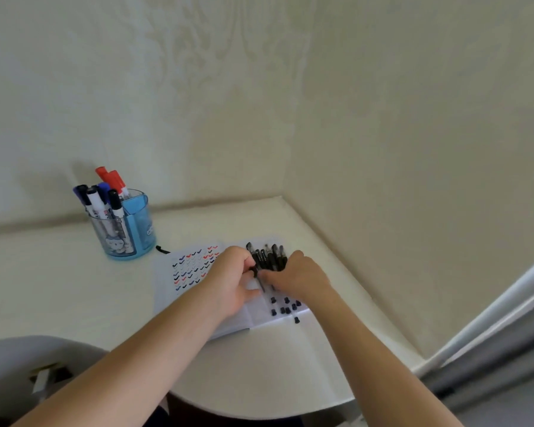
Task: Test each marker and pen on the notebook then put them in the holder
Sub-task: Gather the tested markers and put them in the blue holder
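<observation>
An open notebook [195,272] lies on the white table, its left page covered with red, blue and black tick marks. Several black pens [267,257] lie side by side on its right page, with several small black caps [285,308] scattered below them. My left hand [230,277] pinches the top end of one black pen [261,282]. My right hand [296,277] pinches the same pen from the right. A blue holder [136,229] at the back left contains several red, blue and black markers [104,192].
The white table [259,365] fits into a wall corner and has a curved front edge. A small black cord end [162,249] lies beside the holder. A grey chair [28,365] stands at the lower left, and a white frame [490,318] runs at the right.
</observation>
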